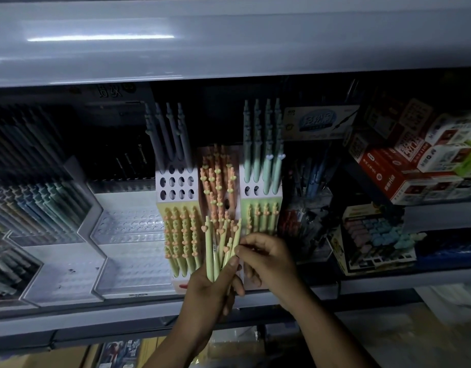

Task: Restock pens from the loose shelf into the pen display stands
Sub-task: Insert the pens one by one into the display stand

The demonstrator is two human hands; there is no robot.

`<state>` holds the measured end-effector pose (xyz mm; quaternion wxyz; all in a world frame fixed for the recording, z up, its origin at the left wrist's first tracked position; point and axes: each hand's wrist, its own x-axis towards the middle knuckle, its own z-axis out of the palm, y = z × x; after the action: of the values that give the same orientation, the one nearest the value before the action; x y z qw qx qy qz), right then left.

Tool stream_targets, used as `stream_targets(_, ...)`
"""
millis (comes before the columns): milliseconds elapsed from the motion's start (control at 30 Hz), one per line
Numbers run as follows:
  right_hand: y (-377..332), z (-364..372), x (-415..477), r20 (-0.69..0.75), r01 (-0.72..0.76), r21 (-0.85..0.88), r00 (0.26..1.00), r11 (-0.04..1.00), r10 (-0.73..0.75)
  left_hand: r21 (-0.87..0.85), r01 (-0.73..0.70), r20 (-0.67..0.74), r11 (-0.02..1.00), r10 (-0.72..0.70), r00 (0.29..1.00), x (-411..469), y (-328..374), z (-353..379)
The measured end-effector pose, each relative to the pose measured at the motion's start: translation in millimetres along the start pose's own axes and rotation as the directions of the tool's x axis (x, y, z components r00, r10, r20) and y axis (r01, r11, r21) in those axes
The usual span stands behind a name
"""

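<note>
left hand — grips green pens; right hand — pinches one

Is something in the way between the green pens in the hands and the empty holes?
Yes. The yellow-green pens already standing in the front rows sit between the held bundle and the empty holes; nothing covers the holes themselves.

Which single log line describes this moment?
left hand: grips bundle of green pens | right hand: pinches one pen in bundle | display stand: some white holes empty
</note>
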<state>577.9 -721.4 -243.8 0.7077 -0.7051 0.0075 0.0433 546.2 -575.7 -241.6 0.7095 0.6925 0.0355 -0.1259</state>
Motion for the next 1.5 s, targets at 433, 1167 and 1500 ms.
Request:
stream_targets(433,6,-25,17,-0.254,0.123,0.135,0.963,0.983,-0.085,-0.093,0.079,-0.049,0.992,-0.084,0.995,9,-10,-14)
stream_targets(1167,34,-34,28,-0.133,0.302,-0.684,0.843,0.664,-0.521,-0.292,0.114,0.055,0.950,-0.102,0.993,4,-13,-19)
stream_targets(1500,45,-26,25,-0.214,0.154,-0.694,0.889,0.703,-0.406,-0.288,0.182,0.099,0.940,-0.160,0.982,4,-15,-11)
